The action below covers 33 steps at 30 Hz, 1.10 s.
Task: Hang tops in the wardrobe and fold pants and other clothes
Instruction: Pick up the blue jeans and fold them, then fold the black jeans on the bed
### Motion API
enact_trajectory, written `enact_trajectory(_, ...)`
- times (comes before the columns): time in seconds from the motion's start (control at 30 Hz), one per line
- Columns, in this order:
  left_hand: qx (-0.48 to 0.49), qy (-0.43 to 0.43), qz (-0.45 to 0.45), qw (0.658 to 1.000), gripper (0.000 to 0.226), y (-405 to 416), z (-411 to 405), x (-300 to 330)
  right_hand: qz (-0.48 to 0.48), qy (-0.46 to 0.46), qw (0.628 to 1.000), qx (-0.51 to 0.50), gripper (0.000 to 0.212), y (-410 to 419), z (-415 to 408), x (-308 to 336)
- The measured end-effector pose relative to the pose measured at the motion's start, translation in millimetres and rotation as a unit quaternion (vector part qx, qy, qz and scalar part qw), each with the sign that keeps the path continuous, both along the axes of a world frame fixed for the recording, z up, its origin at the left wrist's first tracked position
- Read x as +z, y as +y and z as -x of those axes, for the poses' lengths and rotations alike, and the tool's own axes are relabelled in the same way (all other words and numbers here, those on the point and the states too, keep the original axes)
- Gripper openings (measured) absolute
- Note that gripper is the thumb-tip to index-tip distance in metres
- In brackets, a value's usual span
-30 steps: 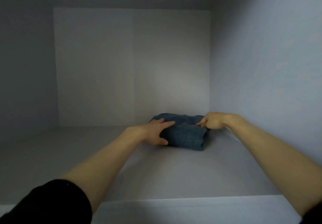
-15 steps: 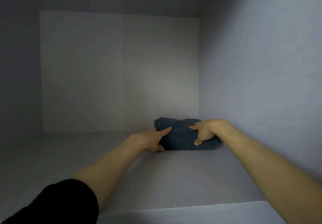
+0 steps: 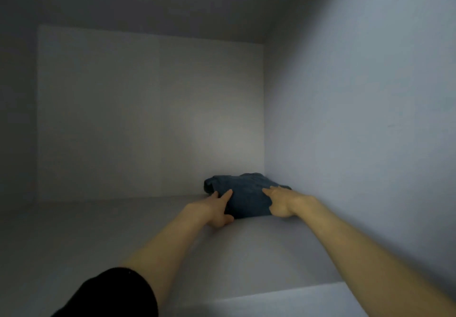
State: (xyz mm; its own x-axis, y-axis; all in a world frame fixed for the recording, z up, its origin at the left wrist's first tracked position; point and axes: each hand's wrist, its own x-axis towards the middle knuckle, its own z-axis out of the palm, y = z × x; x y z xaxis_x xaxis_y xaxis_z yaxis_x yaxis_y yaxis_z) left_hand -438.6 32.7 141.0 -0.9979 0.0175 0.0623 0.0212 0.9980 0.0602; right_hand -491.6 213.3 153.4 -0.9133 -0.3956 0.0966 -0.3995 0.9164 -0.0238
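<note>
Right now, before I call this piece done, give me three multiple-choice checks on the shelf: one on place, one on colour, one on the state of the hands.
1. Where does the folded garment lie on the shelf?
A. back right corner
B. front left edge
C. middle of the shelf

2. What colour is the garment?
A. red
B. dark blue
C. white

3. What are the hands doing?
A. both hang clear of the garment
B. only the right hand touches it
C. both touch it with straight fingers

Answers:
1 A, it sits against the right wall, close to the back panel.
2 B, the cloth reads dark blue against the pale shelf.
3 C, the left hand lies against its left side and the right hand against its right side, no grip closed round it.
</note>
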Motion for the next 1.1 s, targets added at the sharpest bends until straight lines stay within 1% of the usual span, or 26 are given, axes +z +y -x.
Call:
enact_trajectory(0.1,-0.036,0.021,-0.033,0.999,0.071,2.3,-29.2,7.2,0.061,-0.004,0.998,0.009,0.055,6.1,-39.3,7.9)
enact_trajectory(0.2,-0.080,0.087,-0.086,0.989,0.062,9.7,-65.8,8.3,0.103,0.008,0.995,0.009,0.051,11.2,-87.9,12.2)
enact_trajectory(0.27,-0.117,0.126,-0.136,0.976,0.056,16.0,-97.1,7.3,0.167,0.025,0.986,0.011,0.049,13.9,-130.0,11.7)
enact_trajectory(0.33,-0.147,0.184,-0.182,0.955,0.050,21.1,-119.7,4.7,0.236,0.055,0.970,0.021,0.046,16.1,-159.4,9.5)
enact_trajectory(0.37,-0.186,0.201,-0.208,0.939,0.046,29.8,-152.8,-7.9,0.274,0.069,0.959,-0.006,0.044,24.7,-203.1,-7.8)
enact_trajectory(0.43,-0.225,0.257,-0.277,0.898,0.038,35.3,-181.4,-22.0,0.347,0.106,0.932,-0.014,0.039,28.3,-239.9,-23.4)
enact_trajectory(0.47,-0.258,0.257,-0.316,0.876,0.034,40.7,-207.1,-36.1,0.385,0.126,0.914,-0.035,0.036,33.3,-275.8,-42.0)
enact_trajectory(0.5,-0.278,0.245,-0.346,0.862,0.031,44.9,-229.5,-48.0,0.415,0.135,0.898,-0.055,0.033,36.3,-305.9,-59.4)
enact_trajectory(0.53,-0.291,0.226,-0.374,0.851,0.029,49.7,-252.2,-66.7,0.425,0.136,0.892,-0.076,0.031,39.8,-334.7,-81.8)
enact_trajectory(0.6,-0.308,0.163,-0.407,0.844,0.028,60.0,-289.1,-97.6,0.409,0.096,0.901,-0.110,0.032,45.7,-387.5,-117.2)
enact_trajectory(0.67,-0.306,0.089,-0.421,0.849,0.029,70.8,-323.5,-126.4,0.400,0.031,0.907,-0.128,0.032,53.8,-431.4,-149.4)
enact_trajectory(0.7,-0.309,0.049,-0.425,0.850,0.030,77.6,-339.9,-137.6,0.396,0.010,0.907,-0.144,0.032,59.9,-453.3,-162.0)
enact_trajectory(0.77,-0.318,-0.003,-0.421,0.850,0.029,93.9,-369.8,-157.1,0.397,-0.012,0.901,-0.176,0.031,78.1,-492.2,-183.9)
enact_trajectory(0.83,-0.346,-0.046,-0.421,0.837,0.027,118.0,-399.2,-173.6,0.405,-0.025,0.891,-0.202,0.029,104.6,-532.2,-203.6)
enact_trajectory(0.9,-0.386,-0.094,-0.428,0.812,0.023,145.5,-425.0,-186.5,0.417,-0.036,0.879,-0.227,0.027,136.6,-568.4,-220.7)
enact_trajectory(0.93,-0.406,-0.120,-0.423,0.801,0.021,160.6,-438.1,-191.6,0.430,-0.044,0.867,-0.249,0.026,153.0,-587.4,-228.0)
enact_trajectory(1.0,-0.456,-0.169,-0.409,0.772,0.022,203.9,-471.0,-200.5,0.481,-0.040,0.815,-0.320,0.024,195.8,-635.2,-242.6)
enact_trajectory(1.03,-0.473,-0.185,-0.407,0.759,0.024,228.0,-486.9,-205.1,0.500,-0.031,0.793,-0.348,0.022,217.5,-659.1,-249.1)
enact_trajectory(1.1,-0.505,-0.210,-0.398,0.737,0.023,263.4,-512.9,-213.0,0.519,-0.018,0.761,-0.389,0.020,250.3,-693.3,-258.6)
